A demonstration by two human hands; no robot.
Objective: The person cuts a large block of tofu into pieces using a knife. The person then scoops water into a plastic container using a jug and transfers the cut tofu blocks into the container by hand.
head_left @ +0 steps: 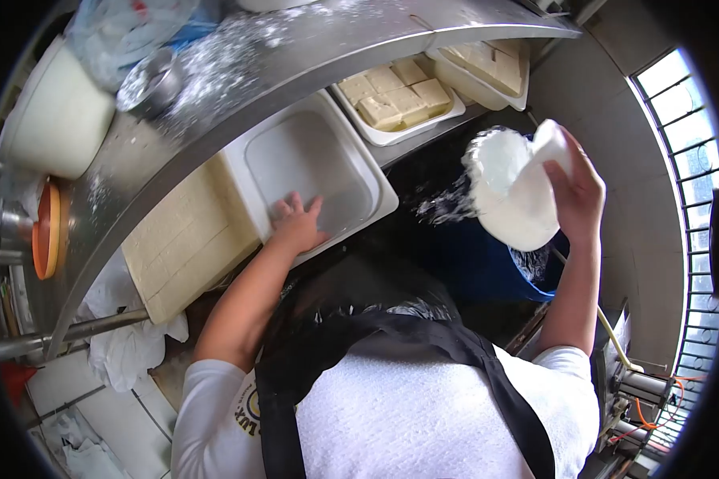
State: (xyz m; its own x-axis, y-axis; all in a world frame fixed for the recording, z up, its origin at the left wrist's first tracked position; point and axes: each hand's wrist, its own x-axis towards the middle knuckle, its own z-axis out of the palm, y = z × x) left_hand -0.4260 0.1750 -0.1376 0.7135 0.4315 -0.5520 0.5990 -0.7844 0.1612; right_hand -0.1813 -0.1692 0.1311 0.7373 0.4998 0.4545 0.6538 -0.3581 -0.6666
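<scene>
My right hand (580,191) grips the edge of a white plastic scoop-like container (515,211), which is tilted. Water splashes off its left side. Below it stands a blue barrel (487,263) with water in it. My left hand (299,227) is open, fingers spread, inside the near end of a white rectangular tub (385,195). The tub looks wet, with what seems to be shallow clear liquid on its floor; whether the fingertips touch the floor I cannot tell.
Behind the tub, a white tray (383,137) holds several pale tofu-like blocks, with another such tray (507,96) further right. A large scored pale slab (188,235) lies left of the tub. A curved steel shelf (256,88) overhangs them, bearing a metal cup (156,84) and white powder.
</scene>
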